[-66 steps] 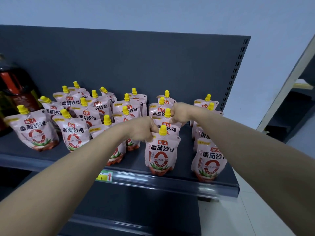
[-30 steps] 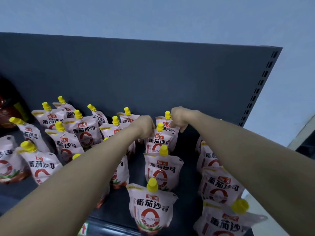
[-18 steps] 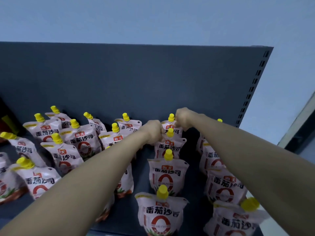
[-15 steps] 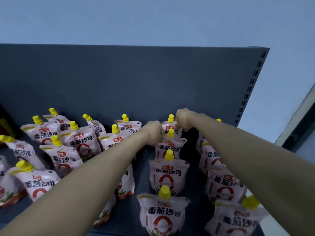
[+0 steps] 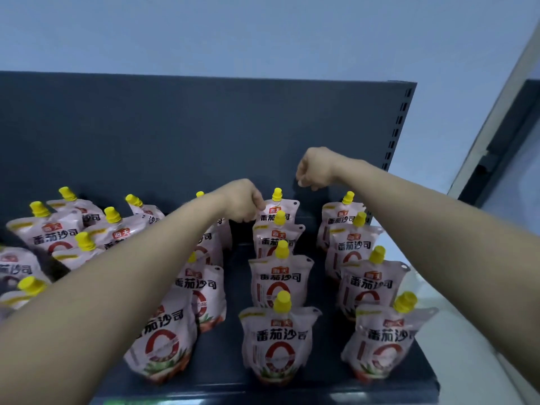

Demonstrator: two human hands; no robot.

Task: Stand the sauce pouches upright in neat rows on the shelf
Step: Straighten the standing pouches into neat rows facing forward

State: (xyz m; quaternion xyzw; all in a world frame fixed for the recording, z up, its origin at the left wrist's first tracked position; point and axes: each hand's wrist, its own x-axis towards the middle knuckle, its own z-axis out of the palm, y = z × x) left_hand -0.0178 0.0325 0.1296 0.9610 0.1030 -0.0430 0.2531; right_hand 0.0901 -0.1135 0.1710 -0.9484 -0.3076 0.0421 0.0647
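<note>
Pink sauce pouches with yellow caps stand on the dark shelf [image 5: 235,290]. A middle column runs from the front pouch [image 5: 277,340] back to the rearmost pouch [image 5: 285,213], all upright. A right column [image 5: 368,285] also stands in line. My left hand [image 5: 242,203] is closed at the rearmost pouch's top left corner, which it covers. My right hand [image 5: 315,170] hovers above and to the right of that pouch, fingers curled, holding nothing. My left forearm hides part of the left-hand pouches [image 5: 163,331].
The shelf's dark back panel [image 5: 175,135] rises right behind the rearmost pouches. Pouches at the far left [image 5: 58,232] stand crowded and tilted at mixed angles. The shelf's front lip [image 5: 321,397] runs along the bottom, and its right end borders a pale floor.
My right hand has let go of the rearmost pouch's right corner and risen above it. The left hand stays at its left corner. The view has tilted down slightly.
</note>
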